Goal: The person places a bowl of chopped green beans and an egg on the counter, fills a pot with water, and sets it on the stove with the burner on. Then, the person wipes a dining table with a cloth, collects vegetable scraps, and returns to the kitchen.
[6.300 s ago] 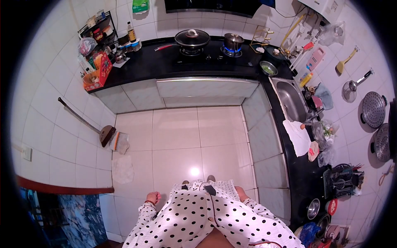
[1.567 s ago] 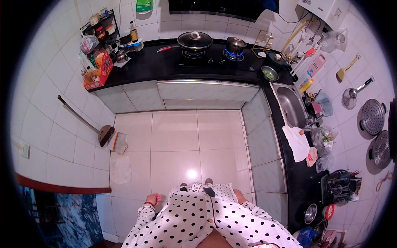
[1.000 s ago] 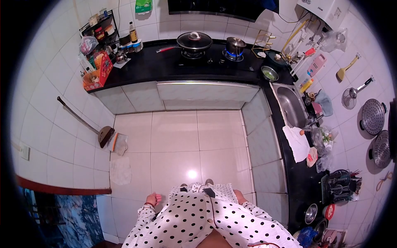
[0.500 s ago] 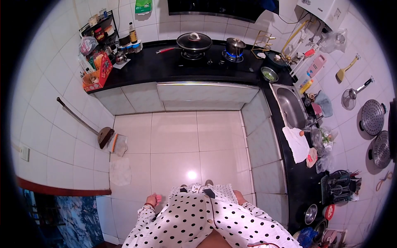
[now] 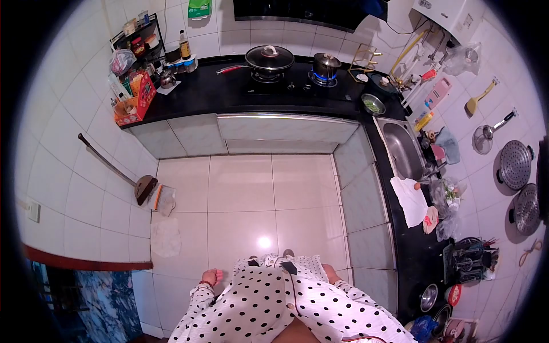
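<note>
My left hand (image 5: 212, 277) hangs beside the white polka-dot garment (image 5: 257, 297), over the tiled floor. Its fingers are loosely apart and nothing shows in them. On the other side, my right hand (image 5: 330, 273) is next to the garment's edge, its fingers mostly hidden. Both hands are well away from the counters. Across the room, a lidded frying pan (image 5: 269, 58) with a red handle sits on the left burner. A lidded pot (image 5: 326, 66) stands over a blue flame on the right burner.
A bowl of greens (image 5: 373, 104) stands near the steel sink (image 5: 402, 148). White cloth (image 5: 409, 201) and plastic bags lie along the right counter (image 5: 412, 246). A long-handled dustpan (image 5: 145, 190) leans at the left wall. A red box (image 5: 137, 108) of bottles occupies the counter's left end.
</note>
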`<state>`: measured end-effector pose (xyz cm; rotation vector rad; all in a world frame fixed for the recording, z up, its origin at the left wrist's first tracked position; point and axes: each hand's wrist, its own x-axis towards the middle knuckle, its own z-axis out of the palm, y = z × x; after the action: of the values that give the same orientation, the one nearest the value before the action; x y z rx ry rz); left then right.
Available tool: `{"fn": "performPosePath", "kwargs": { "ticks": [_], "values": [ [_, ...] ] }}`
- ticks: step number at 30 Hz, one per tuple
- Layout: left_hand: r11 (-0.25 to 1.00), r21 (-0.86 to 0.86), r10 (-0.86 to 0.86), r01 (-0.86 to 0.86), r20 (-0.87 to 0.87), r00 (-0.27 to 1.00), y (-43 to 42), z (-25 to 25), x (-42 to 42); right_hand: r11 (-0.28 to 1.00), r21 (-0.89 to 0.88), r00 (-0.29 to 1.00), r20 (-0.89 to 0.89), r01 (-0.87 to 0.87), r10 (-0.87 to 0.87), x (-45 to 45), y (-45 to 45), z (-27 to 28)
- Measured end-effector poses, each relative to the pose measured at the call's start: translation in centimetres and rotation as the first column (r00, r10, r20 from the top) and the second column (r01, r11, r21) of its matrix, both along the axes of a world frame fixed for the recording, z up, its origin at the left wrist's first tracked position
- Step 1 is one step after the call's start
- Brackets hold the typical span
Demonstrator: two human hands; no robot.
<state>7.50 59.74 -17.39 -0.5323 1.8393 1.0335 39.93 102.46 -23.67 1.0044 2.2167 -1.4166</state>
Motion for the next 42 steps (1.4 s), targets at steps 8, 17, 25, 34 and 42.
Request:
{"fn": "performPosePath", "kwargs": {
  "ticks": [8,17,25,34,42],
  "values": [
    [1.000,0.017,0.012,-0.012,-0.009,1.000,0.0,-0.6,0.1,0.999,0.022,1.000,-0.007,-0.030,0.030,-0.2,0.4,0.5],
    [1.000,0.002,-0.011,0.011,-0.014,1.000,0.1,0.3,0.5,1.000,-0.005,1.000,0.008,-0.004,0.004,-0.1,0.1,2.2],
    [1.000,-0.028,-0.013,0.013,-0.023,1.000,0.5,0.9,0.6,1.000,-0.014,0.999,-0.027,0.027,-0.027,0.3,0.0,1.7],
    [0.996,-0.062,-0.073,0.070,-0.033,0.997,0.6,1.1,0.8,1.000,0.015,0.999,-0.053,-0.008,0.009,0.5,-0.1,0.8],
    [0.996,-0.023,-0.087,0.086,-0.041,0.995,0.0,0.2,0.7,0.999,0.023,0.999,-0.035,-0.032,0.033,0.3,0.0,0.9]
  ]
}}
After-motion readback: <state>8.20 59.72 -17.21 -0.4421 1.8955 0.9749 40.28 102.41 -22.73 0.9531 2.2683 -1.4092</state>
